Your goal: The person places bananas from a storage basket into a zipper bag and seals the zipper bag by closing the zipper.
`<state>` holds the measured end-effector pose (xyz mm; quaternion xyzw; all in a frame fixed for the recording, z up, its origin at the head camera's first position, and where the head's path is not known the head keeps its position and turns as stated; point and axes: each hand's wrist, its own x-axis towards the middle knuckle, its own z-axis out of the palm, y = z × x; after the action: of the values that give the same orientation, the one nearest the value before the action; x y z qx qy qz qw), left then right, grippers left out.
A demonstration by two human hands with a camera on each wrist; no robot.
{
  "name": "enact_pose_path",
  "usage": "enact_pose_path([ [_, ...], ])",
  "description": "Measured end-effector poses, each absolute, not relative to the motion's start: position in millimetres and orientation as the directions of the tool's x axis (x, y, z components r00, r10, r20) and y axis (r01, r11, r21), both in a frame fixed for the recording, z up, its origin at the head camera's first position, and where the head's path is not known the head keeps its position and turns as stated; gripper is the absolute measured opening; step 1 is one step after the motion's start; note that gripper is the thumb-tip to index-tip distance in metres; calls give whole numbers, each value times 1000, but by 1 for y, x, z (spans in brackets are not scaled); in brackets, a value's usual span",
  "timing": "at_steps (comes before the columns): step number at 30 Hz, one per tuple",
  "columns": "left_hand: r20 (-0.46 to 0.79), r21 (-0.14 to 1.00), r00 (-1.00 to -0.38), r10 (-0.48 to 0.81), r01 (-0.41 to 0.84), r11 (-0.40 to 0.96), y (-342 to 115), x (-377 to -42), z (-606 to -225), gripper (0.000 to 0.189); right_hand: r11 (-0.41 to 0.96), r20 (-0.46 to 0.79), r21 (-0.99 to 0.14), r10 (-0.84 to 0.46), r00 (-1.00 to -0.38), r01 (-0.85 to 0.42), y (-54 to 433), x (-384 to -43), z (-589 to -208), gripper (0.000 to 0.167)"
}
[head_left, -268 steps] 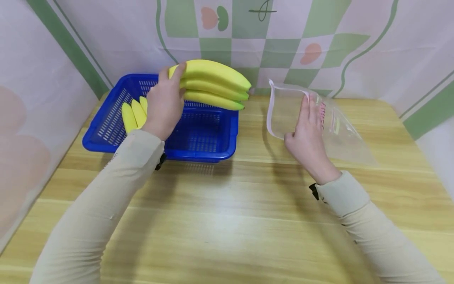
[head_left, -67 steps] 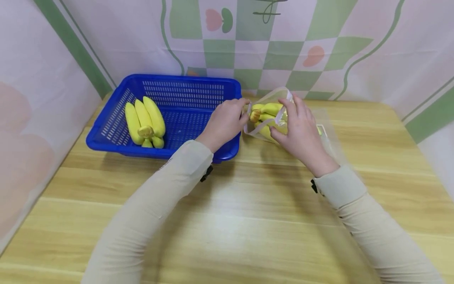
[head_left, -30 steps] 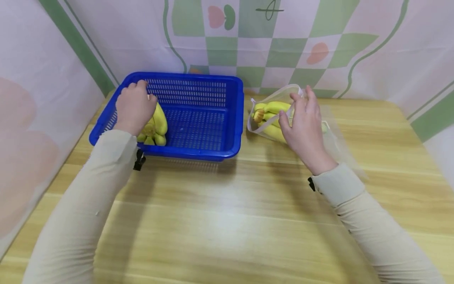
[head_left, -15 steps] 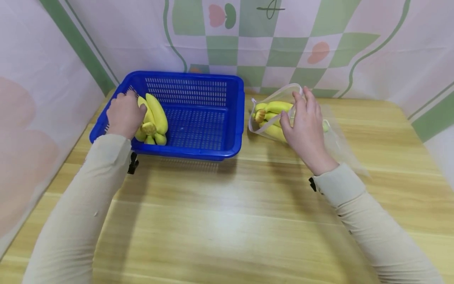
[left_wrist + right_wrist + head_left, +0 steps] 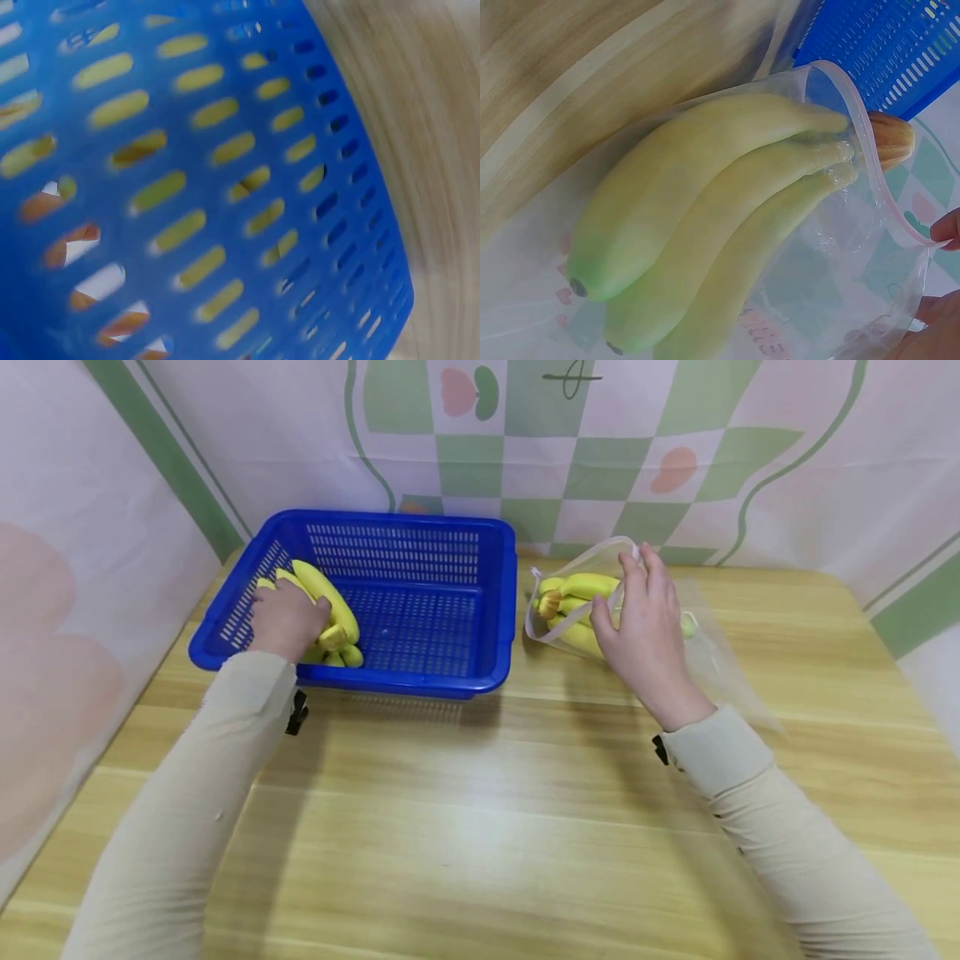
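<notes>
In the head view my left hand (image 5: 283,620) reaches into the blue basket (image 5: 420,683). It grips a bunch of yellow bananas (image 5: 326,593) from above, fingers on its far left side and thumb on the right. The left wrist view shows the bananas (image 5: 199,270) only through the slots of the basket wall (image 5: 52,300). My right hand (image 5: 645,635) holds the mouth of a clear zip bag (image 5: 731,668), fingers spread along its rim. Inside that bag lies another bunch of bananas (image 5: 697,195), its brown stem end (image 5: 891,141) at the opening.
The basket and bag rest on a wood-grain table (image 5: 480,827). Right behind them hangs a curtain (image 5: 540,468) with green and white checks. The basket's right rim (image 5: 506,610) stands close to the bag's mouth.
The left hand moved from the bag back to the basket and down onto the second bunch, which has shifted slightly right. Earlier, the first bunch went from the basket into the bag. The right hand stays.
</notes>
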<state>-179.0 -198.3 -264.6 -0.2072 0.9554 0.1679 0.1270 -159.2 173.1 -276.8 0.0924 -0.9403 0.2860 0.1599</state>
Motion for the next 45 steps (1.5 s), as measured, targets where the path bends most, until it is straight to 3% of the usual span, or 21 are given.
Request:
enact_pose_path([
  [16, -314, 422, -906, -285, -402, 812, -188, -178, -273, 83, 818, 377, -499, -93, -921, -287, 174, -159, -280, 57],
  [33, -191, 468, -949, -253, -314, 826, -163, -180, -279, 85, 819, 351, -501, -101, -931, -278, 176, -160, -279, 59],
  [37, -200, 444, -950, -241, -307, 842, -161, -180, -281, 87, 818, 342, -505, -103, -934, -275, 175, -160, -279, 60],
  [45, -254, 397, -931, -262, -348, 849, -161, -181, -284, 71, 814, 324, -520, -94, -941, -260, 177, -160, -280, 61],
])
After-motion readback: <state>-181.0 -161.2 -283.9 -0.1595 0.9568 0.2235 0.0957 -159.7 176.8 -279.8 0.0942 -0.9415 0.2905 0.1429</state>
